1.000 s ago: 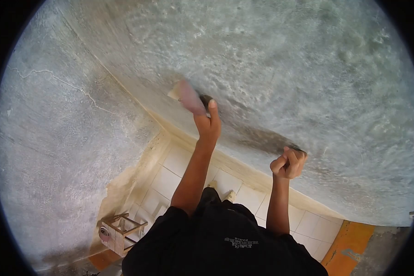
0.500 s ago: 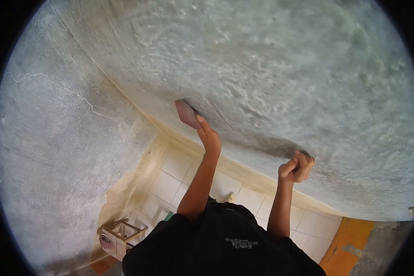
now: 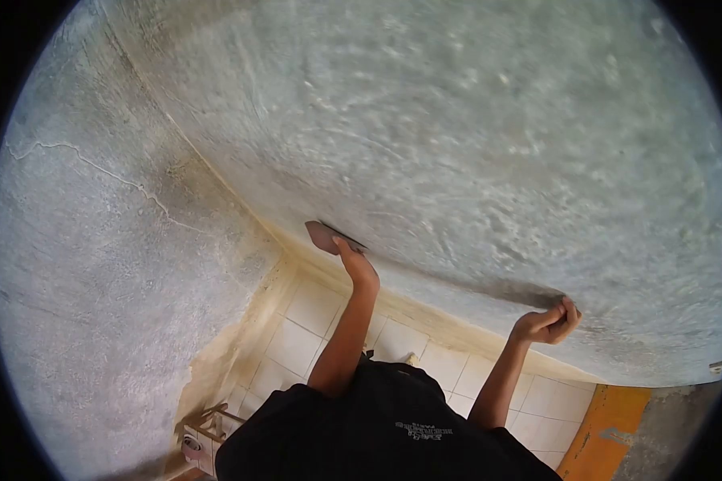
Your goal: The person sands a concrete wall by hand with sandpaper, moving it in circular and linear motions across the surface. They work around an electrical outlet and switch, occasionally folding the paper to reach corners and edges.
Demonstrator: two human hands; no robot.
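My left hand grips a reddish-brown piece of sandpaper, thumb on its outer face. Its dark side faces the grey plastered wall, low on that wall. My right hand is curled closed, its fingertips at the same wall further to the right. Whatever lies inside those fingers, if anything, is hidden. A dark band of shadow runs along the wall between the two hands.
A second wall with a thin crack meets this one at a corner on the left. White floor tiles lie below. At the lower left stands a small wooden-framed object; an orange-painted strip is at the lower right.
Both hands have moved lower along the wall in view. My right hand has also shifted to the right, and the sandpaper has tilted flatter in my left hand.
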